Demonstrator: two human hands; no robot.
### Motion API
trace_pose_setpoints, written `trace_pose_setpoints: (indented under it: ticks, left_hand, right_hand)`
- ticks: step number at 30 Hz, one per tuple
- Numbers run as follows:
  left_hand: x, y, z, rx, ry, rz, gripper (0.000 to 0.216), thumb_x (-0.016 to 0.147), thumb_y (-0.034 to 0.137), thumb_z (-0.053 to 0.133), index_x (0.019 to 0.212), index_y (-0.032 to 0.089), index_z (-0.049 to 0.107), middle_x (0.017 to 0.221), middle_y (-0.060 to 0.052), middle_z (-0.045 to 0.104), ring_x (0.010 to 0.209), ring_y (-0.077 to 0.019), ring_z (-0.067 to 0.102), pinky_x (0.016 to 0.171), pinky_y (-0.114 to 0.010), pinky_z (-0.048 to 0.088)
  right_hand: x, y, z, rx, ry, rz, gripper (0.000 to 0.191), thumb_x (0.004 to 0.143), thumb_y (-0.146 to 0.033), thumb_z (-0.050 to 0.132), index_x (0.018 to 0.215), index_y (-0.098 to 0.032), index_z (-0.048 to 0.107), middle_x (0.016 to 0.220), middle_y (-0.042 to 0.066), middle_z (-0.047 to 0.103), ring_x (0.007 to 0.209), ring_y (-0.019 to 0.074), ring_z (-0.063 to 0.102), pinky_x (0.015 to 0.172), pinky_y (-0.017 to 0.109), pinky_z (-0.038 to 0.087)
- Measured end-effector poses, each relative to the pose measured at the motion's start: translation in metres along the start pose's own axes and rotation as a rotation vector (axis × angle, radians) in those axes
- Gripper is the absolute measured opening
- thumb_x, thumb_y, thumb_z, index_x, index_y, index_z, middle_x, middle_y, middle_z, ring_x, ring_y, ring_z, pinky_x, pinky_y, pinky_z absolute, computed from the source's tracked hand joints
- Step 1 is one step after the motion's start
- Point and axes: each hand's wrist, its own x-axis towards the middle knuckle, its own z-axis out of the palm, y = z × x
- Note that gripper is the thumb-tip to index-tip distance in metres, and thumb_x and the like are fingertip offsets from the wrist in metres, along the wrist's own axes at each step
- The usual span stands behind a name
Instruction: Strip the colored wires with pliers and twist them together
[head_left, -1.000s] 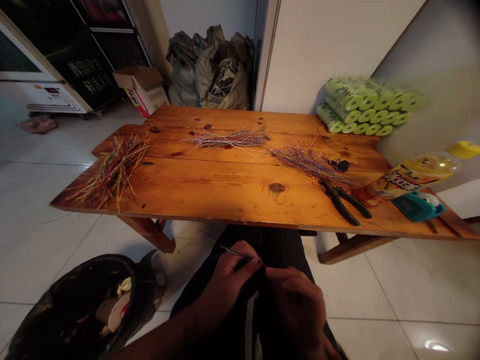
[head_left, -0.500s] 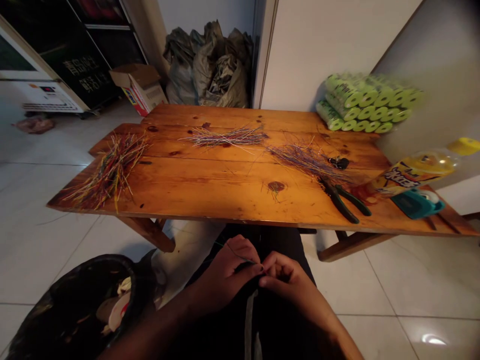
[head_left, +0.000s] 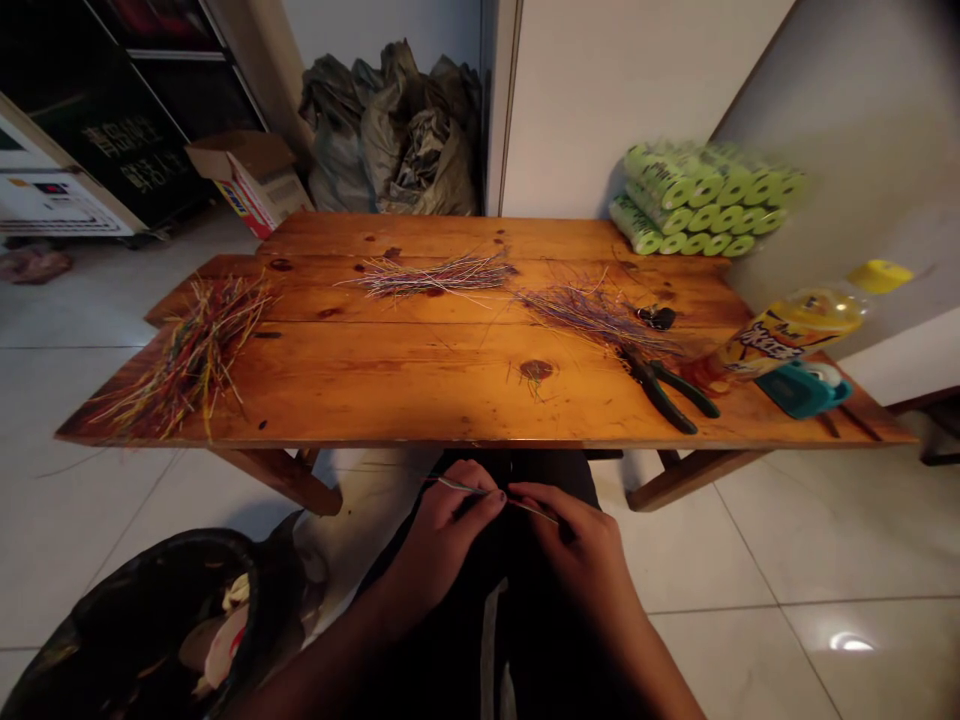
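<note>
Over my lap, in front of the wooden table (head_left: 420, 390), my left hand (head_left: 459, 520) pinches a few thin wires (head_left: 459, 487) between thumb and forefinger. The strands run out past its left side and across toward my right hand (head_left: 576, 530), whose fingers are closed round their other end. On the table lie a bundle of mixed coloured wires (head_left: 191, 350) at the left, a paler wire bundle (head_left: 435, 275) at the back middle and a purplish wire bundle (head_left: 581, 312) to the right. A few short wire scraps (head_left: 534, 378) lie near the front.
Dark-handled pliers (head_left: 664, 390), a drink bottle (head_left: 787, 335) and a teal tape dispenser (head_left: 806, 388) occupy the table's right end. Green-wrapped rolls (head_left: 697, 200) stand behind. A black-lined bin (head_left: 247, 580) is at my lower left; a carton (head_left: 259, 180) and grey sacks (head_left: 397, 140) sit beyond the table.
My right hand has shifted slightly right and opened out from its curled pinch, and the wires now show stretched between both hands. The view has turned a little to the right.
</note>
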Motion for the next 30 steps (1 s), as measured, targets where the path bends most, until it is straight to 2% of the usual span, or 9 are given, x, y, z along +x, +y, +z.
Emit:
trace_pose_setpoints:
  ticks: [4,7,10,15,20,22,25,28,30]
  left_hand:
    - [0.008,-0.009,-0.016,-0.100,0.091,-0.094,0.027,0.084,0.036,0.046,0.064,0.018,0.047,0.069,0.001,0.046,0.069,-0.0126,0.044,0.068,-0.025,0.036]
    - [0.012,-0.019,-0.017,-0.202,0.142,-0.071,0.032,0.086,0.043,0.039,0.068,0.018,0.049,0.074,-0.001,0.049,0.076,-0.0144,0.047,0.075,-0.027,0.037]
    - [0.009,-0.026,-0.006,-0.373,0.100,-0.132,0.028,0.085,0.044,0.040,0.086,0.019,0.053,0.079,-0.002,0.053,0.077,-0.0151,0.050,0.074,-0.028,0.040]
    - [-0.005,-0.027,0.019,-0.474,-0.043,-0.239,0.030,0.082,0.038,0.050,0.102,0.019,0.061,0.093,-0.004,0.062,0.095,-0.0183,0.054,0.089,-0.033,0.038]
    - [-0.006,-0.033,0.018,-0.480,0.077,-0.350,0.030,0.080,0.042,0.052,0.083,0.016,0.068,0.062,0.001,0.057,0.054,-0.0111,0.052,0.062,-0.026,0.043]
    - [-0.001,-0.037,0.003,-0.462,0.157,-0.329,0.029,0.078,0.042,0.053,0.083,0.017,0.067,0.068,-0.001,0.061,0.052,-0.0104,0.052,0.056,-0.025,0.042]
    - [0.012,-0.041,-0.045,-0.338,0.353,-0.218,0.026,0.077,0.040,0.055,0.081,0.018,0.068,0.076,-0.003,0.066,0.070,-0.0143,0.059,0.067,-0.025,0.044]
    - [0.027,-0.043,-0.121,-0.040,0.504,-0.211,0.034,0.075,0.043,0.054,0.088,0.017,0.069,0.084,-0.006,0.070,0.075,-0.0173,0.060,0.067,-0.026,0.044]
    - [0.036,-0.043,-0.179,0.343,0.590,-0.262,0.037,0.077,0.042,0.048,0.091,0.016,0.069,0.087,-0.005,0.071,0.080,-0.0184,0.061,0.067,-0.024,0.043]
  right_hand:
    - [-0.004,-0.001,-0.004,0.130,-0.123,0.085,0.026,0.086,-0.034,0.046,0.101,-0.025,0.065,0.094,0.003,0.068,0.086,0.0173,0.062,0.077,0.027,0.047]
    - [-0.009,0.000,0.000,0.275,-0.086,0.229,0.030,0.088,-0.039,0.041,0.088,-0.022,0.066,0.063,-0.001,0.056,0.061,0.0120,0.052,0.057,0.021,0.041]
    - [-0.012,0.000,0.012,0.570,-0.087,0.406,0.032,0.086,-0.046,0.042,0.083,-0.019,0.060,0.050,-0.007,0.026,0.044,0.0078,0.026,0.040,0.020,0.021]
    - [-0.013,-0.007,0.038,1.019,-0.090,0.594,0.031,0.080,-0.051,0.049,0.073,-0.020,0.048,0.049,-0.009,0.016,0.044,0.0071,0.011,0.039,0.021,0.013]
    - [-0.017,-0.003,0.062,1.145,-0.221,0.697,0.037,0.071,-0.054,0.059,0.071,-0.020,0.043,0.047,-0.011,0.022,0.041,0.0050,0.013,0.040,0.020,0.010]
    - [-0.019,0.002,0.069,1.114,-0.311,0.700,0.039,0.069,-0.055,0.061,0.070,-0.020,0.045,0.048,-0.010,0.025,0.042,0.0049,0.015,0.040,0.020,0.011]
    - [-0.021,0.011,0.076,1.014,-0.416,0.658,0.043,0.066,-0.059,0.061,0.065,-0.018,0.049,0.048,-0.009,0.024,0.043,0.0056,0.016,0.041,0.021,0.010]
    - [-0.022,0.022,0.077,0.901,-0.408,0.624,0.049,0.062,-0.066,0.059,0.061,-0.018,0.052,0.047,-0.008,0.022,0.044,0.0060,0.015,0.042,0.021,0.009]
    - [-0.021,0.028,0.076,0.852,-0.396,0.638,0.049,0.061,-0.067,0.059,0.061,-0.018,0.053,0.046,-0.009,0.020,0.043,0.0061,0.015,0.043,0.022,0.009]
